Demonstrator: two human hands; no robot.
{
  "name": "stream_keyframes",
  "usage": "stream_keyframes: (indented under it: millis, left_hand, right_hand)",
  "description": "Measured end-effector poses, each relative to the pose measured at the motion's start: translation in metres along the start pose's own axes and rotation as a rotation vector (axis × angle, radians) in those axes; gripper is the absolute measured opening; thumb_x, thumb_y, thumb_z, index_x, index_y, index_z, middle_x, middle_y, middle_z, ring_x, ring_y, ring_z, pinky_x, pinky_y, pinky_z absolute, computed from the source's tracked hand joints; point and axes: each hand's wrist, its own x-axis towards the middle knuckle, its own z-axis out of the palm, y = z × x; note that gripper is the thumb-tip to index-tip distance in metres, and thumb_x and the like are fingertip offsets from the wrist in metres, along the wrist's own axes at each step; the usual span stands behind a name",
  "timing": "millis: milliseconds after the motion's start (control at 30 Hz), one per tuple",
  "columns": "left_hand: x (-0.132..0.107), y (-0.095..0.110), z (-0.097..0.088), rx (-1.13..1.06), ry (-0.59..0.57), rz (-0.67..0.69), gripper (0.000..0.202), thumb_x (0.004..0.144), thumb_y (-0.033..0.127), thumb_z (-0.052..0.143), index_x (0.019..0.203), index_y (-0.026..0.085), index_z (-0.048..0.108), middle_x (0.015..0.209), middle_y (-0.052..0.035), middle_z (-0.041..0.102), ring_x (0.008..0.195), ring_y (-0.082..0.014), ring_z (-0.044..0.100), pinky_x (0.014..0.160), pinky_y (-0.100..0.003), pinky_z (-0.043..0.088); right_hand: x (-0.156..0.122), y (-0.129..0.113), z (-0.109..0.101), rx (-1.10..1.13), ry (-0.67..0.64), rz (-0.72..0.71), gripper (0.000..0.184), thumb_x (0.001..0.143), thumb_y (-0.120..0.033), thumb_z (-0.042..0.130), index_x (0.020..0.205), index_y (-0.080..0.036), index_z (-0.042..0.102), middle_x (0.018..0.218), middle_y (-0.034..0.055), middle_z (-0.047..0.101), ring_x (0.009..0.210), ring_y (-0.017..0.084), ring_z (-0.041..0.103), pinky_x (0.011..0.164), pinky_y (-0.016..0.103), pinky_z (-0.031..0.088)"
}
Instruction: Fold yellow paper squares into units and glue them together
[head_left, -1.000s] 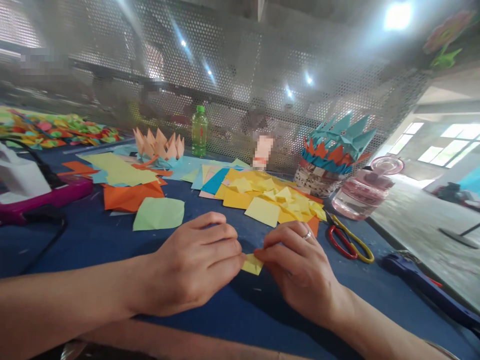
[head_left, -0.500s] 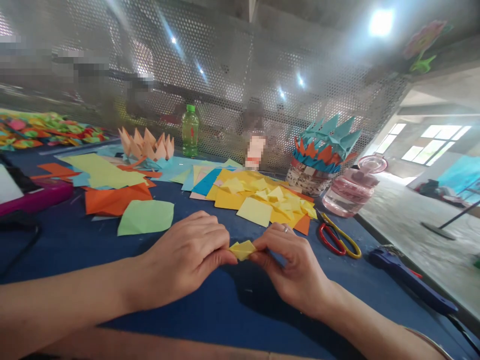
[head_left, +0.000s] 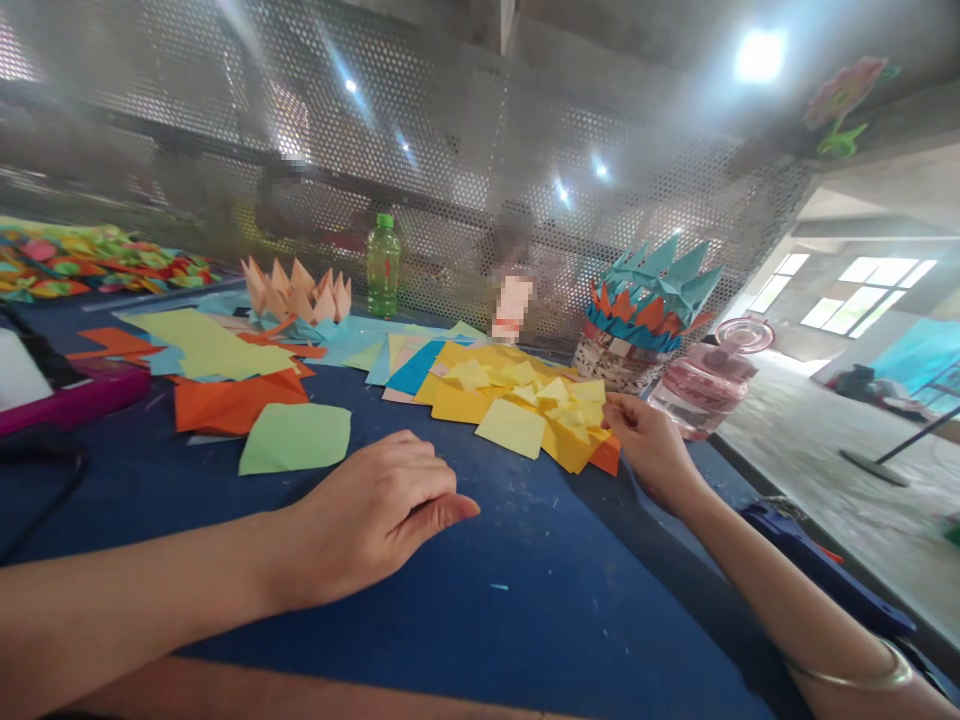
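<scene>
L hand (head_left: 397, 500) nearest, over blue table (head_left: 525, 640), fingers curled under (can't tell if fully closed). Farther, R hand (head_left: 649, 445) pinches folded yellow pc (head_left: 589, 393) by its edge, at R end of yellow paper pile (head_left: 459, 404). Green btl (head_left: 383, 272) behind.

A thin, silver-toned bangle (head_left: 855, 686) is worn on the right forearm (head_left: 780, 580), well back from the wrist, its smooth, rounded band touched by light. Slender fingers are seen on the right hand (head_left: 645, 435). The left hand (head_left: 405, 500) and left forearm (head_left: 172, 575) are seen bare.
</scene>
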Motion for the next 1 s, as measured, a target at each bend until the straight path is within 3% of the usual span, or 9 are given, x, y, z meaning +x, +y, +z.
stream_keyframes:
  millis: [133,267,500,700,900,1000]
  left_hand:
    - [0.000,0.000,0.000,0.002,0.010,0.012,0.045,0.104,0.037,0.037,0.065,0.017,0.049,0.060,0.0021,0.048,0.060,-0.0146,0.045,0.066,-0.030,0.031]
    - [-0.001,0.000,0.000,0.010,0.002,0.007,0.045,0.104,0.036,0.037,0.066,0.017,0.050,0.061,0.0014,0.050,0.062,-0.0148,0.046,0.067,-0.030,0.032]
    - [0.002,0.000,0.001,0.035,0.003,0.000,0.047,0.104,0.037,0.037,0.063,0.017,0.049,0.059,0.0016,0.049,0.060,-0.0144,0.045,0.065,-0.030,0.031]
    - [0.003,-0.001,0.001,0.039,0.018,0.001,0.047,0.104,0.036,0.037,0.063,0.017,0.048,0.058,0.0018,0.048,0.060,-0.0144,0.044,0.064,-0.029,0.031]
    - [0.002,0.000,0.001,0.026,0.014,-0.006,0.046,0.104,0.035,0.038,0.063,0.017,0.048,0.058,0.0018,0.049,0.060,-0.0146,0.044,0.065,-0.029,0.031]
    - [0.003,0.001,0.001,0.023,0.003,-0.013,0.046,0.104,0.035,0.039,0.063,0.017,0.049,0.059,0.0018,0.050,0.062,-0.0146,0.045,0.066,-0.030,0.031]
  right_hand:
    - [0.000,0.008,-0.001,-0.153,0.055,0.043,0.038,0.081,-0.024,0.051,0.116,-0.012,0.062,0.087,0.0129,0.069,0.080,0.029,0.063,0.073,0.042,0.045]
    - [-0.007,-0.005,0.003,-0.163,0.059,-0.065,0.036,0.084,-0.022,0.047,0.117,-0.014,0.059,0.093,0.0116,0.067,0.085,0.027,0.062,0.079,0.043,0.046]
    - [-0.031,-0.043,0.019,-0.054,-0.114,-0.344,0.020,0.091,-0.025,0.051,0.102,-0.018,0.066,0.097,0.0073,0.066,0.093,0.022,0.061,0.084,0.038,0.048]
    - [-0.039,-0.052,0.027,-0.099,-0.200,-0.417,0.015,0.093,-0.026,0.056,0.100,-0.019,0.067,0.102,0.0075,0.068,0.098,0.025,0.061,0.086,0.043,0.048]
    - [-0.032,-0.052,0.032,-0.190,-0.220,-0.430,0.041,0.088,-0.038,0.066,0.121,-0.015,0.061,0.120,0.0136,0.068,0.114,0.031,0.060,0.094,0.049,0.048]
    - [-0.028,-0.053,0.036,-0.223,-0.220,-0.459,0.044,0.089,-0.041,0.064,0.123,-0.014,0.061,0.118,0.0152,0.070,0.110,0.031,0.064,0.092,0.048,0.050]
